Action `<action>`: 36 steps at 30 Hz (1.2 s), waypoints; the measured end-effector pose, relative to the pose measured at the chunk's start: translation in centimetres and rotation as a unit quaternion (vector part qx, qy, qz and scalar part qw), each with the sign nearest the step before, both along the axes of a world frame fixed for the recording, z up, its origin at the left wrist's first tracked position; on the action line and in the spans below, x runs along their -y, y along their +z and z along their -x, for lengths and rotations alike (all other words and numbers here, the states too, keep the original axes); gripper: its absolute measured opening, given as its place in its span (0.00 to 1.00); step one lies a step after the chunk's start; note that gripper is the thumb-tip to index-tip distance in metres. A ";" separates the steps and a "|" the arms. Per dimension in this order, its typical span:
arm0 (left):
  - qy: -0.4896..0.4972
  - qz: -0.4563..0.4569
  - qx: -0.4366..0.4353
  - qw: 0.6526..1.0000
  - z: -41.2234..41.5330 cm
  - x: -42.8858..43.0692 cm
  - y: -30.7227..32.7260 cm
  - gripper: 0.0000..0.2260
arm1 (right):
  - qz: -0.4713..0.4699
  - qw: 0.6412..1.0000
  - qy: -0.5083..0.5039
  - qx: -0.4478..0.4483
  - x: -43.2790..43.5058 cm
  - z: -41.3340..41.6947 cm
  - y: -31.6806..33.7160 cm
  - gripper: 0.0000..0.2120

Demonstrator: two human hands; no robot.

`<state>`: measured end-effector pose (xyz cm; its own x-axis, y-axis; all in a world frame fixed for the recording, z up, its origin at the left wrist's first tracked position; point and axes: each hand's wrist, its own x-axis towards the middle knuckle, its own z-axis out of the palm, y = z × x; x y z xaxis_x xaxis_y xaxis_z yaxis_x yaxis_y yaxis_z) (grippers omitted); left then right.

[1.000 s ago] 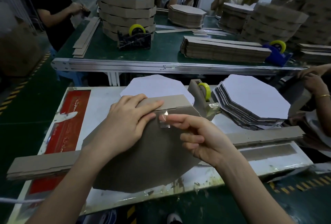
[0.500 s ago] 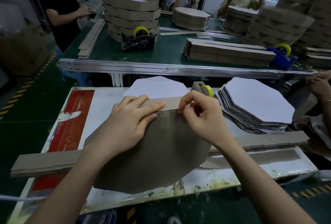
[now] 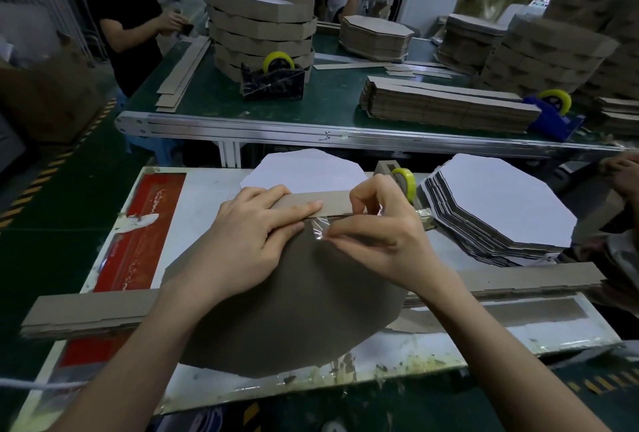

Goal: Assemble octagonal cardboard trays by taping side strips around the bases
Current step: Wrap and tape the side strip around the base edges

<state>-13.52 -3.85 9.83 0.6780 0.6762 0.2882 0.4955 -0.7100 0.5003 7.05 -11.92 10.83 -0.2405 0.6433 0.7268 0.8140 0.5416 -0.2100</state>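
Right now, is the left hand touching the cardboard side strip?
Touching. The head view shows the left hand with fingers flat on the side strip; the right hand pinches tape beside it.

One wide-angle camera, worn on the person's head, looks forward and steeply down over the white worktable (image 3: 207,196), close above the forearms, so the left hand (image 3: 256,234) and right hand (image 3: 377,234) sit near mid-frame. The upper half reaches across to the green conveyor table (image 3: 207,86) and the workers (image 3: 128,17) beyond it; straight edges bow toward the borders.
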 end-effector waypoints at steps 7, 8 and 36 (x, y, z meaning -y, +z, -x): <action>0.009 0.007 -0.025 1.000 0.0 -0.1 0.2 0.16 | 0.056 0.998 0.000 0.039 -0.4 0.2 -0.3 0.01; 0.022 0.005 -0.020 1.000 -0.1 -0.1 0.5 0.17 | 0.058 0.997 -0.001 0.043 -0.6 0.2 -0.3 0.01; 0.059 -0.141 -0.235 0.960 -2.3 0.7 1.3 0.49 | 0.375 0.898 -0.059 -0.224 -2.1 -4.0 -0.1 0.13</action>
